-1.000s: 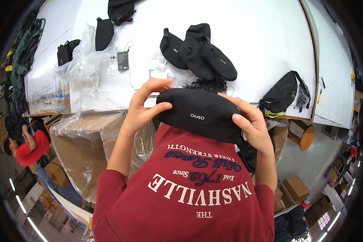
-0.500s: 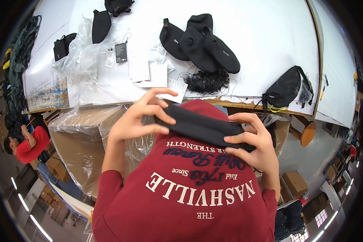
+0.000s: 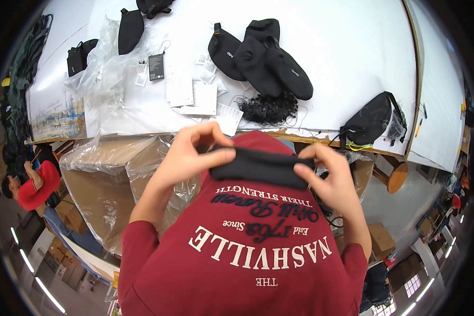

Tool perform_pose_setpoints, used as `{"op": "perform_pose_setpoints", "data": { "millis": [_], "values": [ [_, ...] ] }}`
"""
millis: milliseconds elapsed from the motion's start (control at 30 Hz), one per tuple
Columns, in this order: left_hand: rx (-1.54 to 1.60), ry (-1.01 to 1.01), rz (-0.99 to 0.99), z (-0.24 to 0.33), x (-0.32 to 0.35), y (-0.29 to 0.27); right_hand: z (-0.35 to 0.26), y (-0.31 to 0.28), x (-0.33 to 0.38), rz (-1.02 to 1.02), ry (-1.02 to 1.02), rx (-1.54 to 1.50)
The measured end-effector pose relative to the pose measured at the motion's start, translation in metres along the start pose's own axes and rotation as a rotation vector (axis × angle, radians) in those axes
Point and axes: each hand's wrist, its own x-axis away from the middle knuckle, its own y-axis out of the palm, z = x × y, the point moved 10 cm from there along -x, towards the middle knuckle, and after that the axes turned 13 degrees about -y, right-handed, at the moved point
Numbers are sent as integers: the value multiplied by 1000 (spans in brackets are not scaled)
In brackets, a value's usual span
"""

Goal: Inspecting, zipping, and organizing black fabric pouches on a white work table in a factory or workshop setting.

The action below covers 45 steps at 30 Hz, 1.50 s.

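Observation:
In front of my chest I hold a long, narrow black fabric pouch [image 3: 260,167] nearly level, by its two ends. My left hand [image 3: 199,152] pinches its upper left corner between thumb and fingers. At the other end my right hand [image 3: 329,171] grips the upper edge, thumb in front and fingers mostly behind. Beyond my hands, on the white table, lies a group of black pouches [image 3: 252,58], partly overlapping. A tangled heap of black cords [image 3: 268,108] sits beside them, close to the near edge.
White paper sheets [image 3: 195,97] and a black tag [image 3: 156,67] lie on the table [image 3: 347,42]. Clear plastic bags [image 3: 102,79] spread at left, near more black pouches [image 3: 130,31]. A black waist bag [image 3: 371,120] rests at right. Below stand a plastic-lined carton [image 3: 97,195] and a stool [image 3: 397,177].
My left hand has gone from spread fingers to a pinch on the pouch's corner. The pouch has turned from slanting down rightward to nearly level, and my right hand has shifted its grip slightly.

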Motion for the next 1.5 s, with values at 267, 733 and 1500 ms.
{"op": "perform_pose_setpoints", "data": {
  "millis": [267,733,1500],
  "values": [
    [-328,144,541,-95,-92,-57,98,-107,-99,776,-189,172],
    [-340,431,1082,-12,-174,-174,153,-65,-89,713,-158,241],
    [54,398,1356,38,-221,-432,210,-92,-253,698,120,575]
  ]
}}
